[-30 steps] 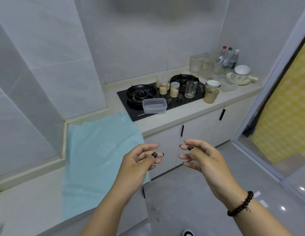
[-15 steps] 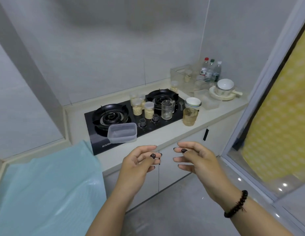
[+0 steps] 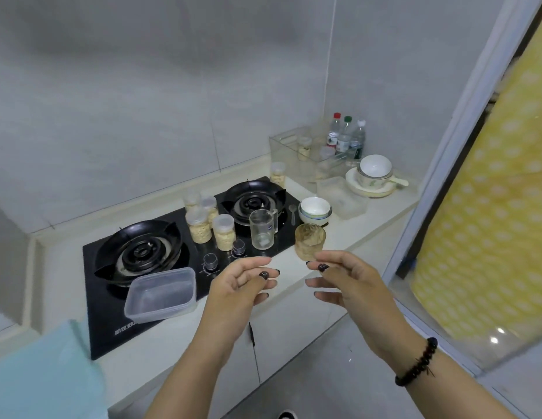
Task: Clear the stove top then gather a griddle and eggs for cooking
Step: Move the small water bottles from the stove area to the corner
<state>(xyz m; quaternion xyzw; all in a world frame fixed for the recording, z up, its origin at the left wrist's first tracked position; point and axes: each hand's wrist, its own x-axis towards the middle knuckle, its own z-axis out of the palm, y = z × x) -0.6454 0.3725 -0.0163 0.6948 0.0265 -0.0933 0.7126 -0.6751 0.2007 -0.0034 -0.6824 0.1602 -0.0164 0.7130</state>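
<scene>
Nothing is cleared: the black glass stove top [image 3: 106,322] carries lidded jars [image 3: 223,232], a clear glass mug [image 3: 262,229] and a plastic tub [image 3: 161,294]. Left hand [image 3: 239,285] and right hand [image 3: 351,282] hover loose, gripping nothing; no griddle or eggs visible.

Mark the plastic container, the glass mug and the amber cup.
plastic container [image 3: 161,294], head view, on its clear bottom.
glass mug [image 3: 261,229], head view, on its clear wall.
amber cup [image 3: 309,242], head view, on its front wall.
</scene>
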